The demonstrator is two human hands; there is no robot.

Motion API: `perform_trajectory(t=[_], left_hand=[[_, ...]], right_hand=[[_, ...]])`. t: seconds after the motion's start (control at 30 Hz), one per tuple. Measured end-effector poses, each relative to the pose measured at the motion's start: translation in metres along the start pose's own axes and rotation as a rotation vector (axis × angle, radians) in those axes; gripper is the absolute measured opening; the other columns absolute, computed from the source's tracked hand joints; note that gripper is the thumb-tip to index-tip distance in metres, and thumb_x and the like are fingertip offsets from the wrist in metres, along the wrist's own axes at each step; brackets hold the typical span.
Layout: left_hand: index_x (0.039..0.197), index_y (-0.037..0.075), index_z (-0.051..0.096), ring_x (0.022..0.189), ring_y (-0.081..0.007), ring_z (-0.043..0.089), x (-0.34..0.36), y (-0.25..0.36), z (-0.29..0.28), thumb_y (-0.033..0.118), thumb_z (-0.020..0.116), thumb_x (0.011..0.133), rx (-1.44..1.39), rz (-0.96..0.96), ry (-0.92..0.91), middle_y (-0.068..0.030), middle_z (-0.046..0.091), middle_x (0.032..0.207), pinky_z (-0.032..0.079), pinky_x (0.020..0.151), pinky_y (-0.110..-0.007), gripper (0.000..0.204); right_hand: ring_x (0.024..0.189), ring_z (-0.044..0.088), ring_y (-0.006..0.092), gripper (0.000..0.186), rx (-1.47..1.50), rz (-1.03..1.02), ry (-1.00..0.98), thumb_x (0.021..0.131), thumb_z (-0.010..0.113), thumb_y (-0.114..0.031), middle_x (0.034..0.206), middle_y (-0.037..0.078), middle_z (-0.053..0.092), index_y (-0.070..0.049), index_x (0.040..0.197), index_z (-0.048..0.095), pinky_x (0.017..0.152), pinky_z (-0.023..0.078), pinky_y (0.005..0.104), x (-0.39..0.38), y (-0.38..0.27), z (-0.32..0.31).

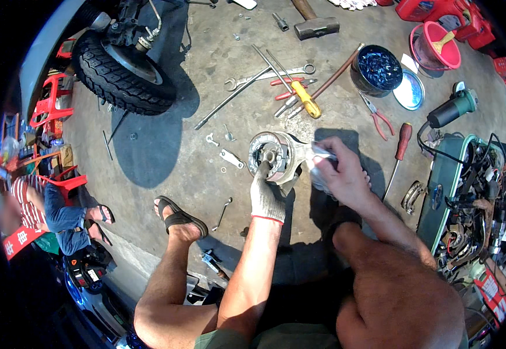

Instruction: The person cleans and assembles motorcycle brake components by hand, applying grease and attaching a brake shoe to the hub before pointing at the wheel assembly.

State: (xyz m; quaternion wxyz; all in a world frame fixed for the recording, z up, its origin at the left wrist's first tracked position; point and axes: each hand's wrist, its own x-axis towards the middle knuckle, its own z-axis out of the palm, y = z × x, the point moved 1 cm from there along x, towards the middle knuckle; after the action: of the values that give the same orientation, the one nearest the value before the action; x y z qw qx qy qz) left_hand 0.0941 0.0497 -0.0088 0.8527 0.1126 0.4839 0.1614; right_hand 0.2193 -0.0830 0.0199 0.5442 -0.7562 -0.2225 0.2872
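Note:
A round metal housing with an open ring-shaped face and a short arm on its right side is held above the concrete floor between my hands. My left hand, in a whitish knit glove with dirty fingertips, grips the housing from below, a finger or thumb reaching into its centre. My right hand is bare and closed around a crumpled white cloth beside the housing's arm. Part of the cloth is hidden under the fingers. Small metal parts, among them a flat lever, lie left of the housing.
Ahead lie a yellow-handled screwdriver, a combination wrench and a sledgehammer. An open tin of dark grease stands near an angle grinder. A tyre is far left; a parts-filled crate is right. Another person sits left.

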Motion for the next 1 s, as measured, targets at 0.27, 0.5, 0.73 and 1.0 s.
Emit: perform_trajectory(t=[0.27, 0.5, 0.73, 1.0], left_hand=[[0.134, 0.003, 0.053, 0.114, -0.0294, 0.062, -0.002, -0.019, -0.006, 0.032, 0.049, 0.102, -0.164, -0.040, 0.063, -0.0156, 0.060, 0.131, 0.053, 0.097, -0.044, 0.043], [0.133, 0.004, 0.054, 0.120, -0.0305, 0.057, 0.002, -0.026, -0.013, 0.036, 0.044, 0.102, -0.085, -0.009, 0.114, -0.0148, 0.060, 0.131, 0.043, 0.106, -0.043, 0.046], [0.130, 0.002, 0.056, 0.114, -0.0278, 0.061, -0.002, -0.024, 0.003, 0.029, 0.051, 0.102, -0.196, 0.010, 0.026, -0.0135, 0.062, 0.126, 0.050, 0.097, -0.040, 0.039], [0.125, 0.003, 0.059, 0.101, -0.0230, 0.065, 0.000, -0.029, -0.004, 0.018, 0.058, 0.098, -0.145, 0.094, 0.103, -0.0107, 0.066, 0.115, 0.053, 0.086, -0.036, 0.031]], right_hand=[[0.086, 0.063, 0.0381, 0.022, -0.405, -0.214, 0.012, 0.085, 0.068, -0.011, 0.093, 0.019, 0.058, 0.000, 0.104, 0.063, 0.072, 0.052, 0.0451, 0.015, -0.010, 0.031], [0.082, 0.063, 0.0376, 0.023, -0.497, -0.290, -0.099, 0.085, 0.069, -0.012, 0.093, 0.019, 0.059, -0.001, 0.105, 0.066, 0.072, 0.051, 0.0455, 0.002, -0.007, 0.038], [0.089, 0.063, 0.0406, 0.023, -0.315, -0.124, -0.004, 0.085, 0.068, -0.011, 0.097, 0.021, 0.061, -0.001, 0.106, 0.065, 0.076, 0.051, 0.0463, 0.004, -0.010, 0.025], [0.089, 0.063, 0.0397, 0.020, -0.256, -0.222, -0.082, 0.085, 0.063, -0.004, 0.097, 0.018, 0.060, -0.003, 0.105, 0.063, 0.076, 0.052, 0.0471, -0.003, -0.007, 0.024]])
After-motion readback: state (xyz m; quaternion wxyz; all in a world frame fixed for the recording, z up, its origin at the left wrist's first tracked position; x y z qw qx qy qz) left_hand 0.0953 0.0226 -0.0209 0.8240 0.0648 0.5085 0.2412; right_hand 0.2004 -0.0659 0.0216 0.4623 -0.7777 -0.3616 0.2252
